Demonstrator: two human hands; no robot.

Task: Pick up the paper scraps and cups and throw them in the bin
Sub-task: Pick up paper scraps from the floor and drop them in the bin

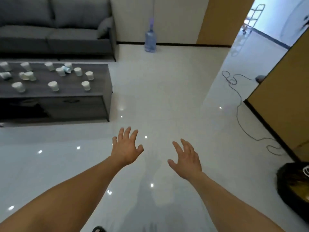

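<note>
meanwhile both hands, left hand [127, 147] and right hand [187, 158], hover empty, cups [53, 86] on table [100, 76].

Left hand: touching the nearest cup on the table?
Apart. Head view shows the left hand open above the floor, with a clear stretch of floor between it and the nearest cup standing on the table.
</note>
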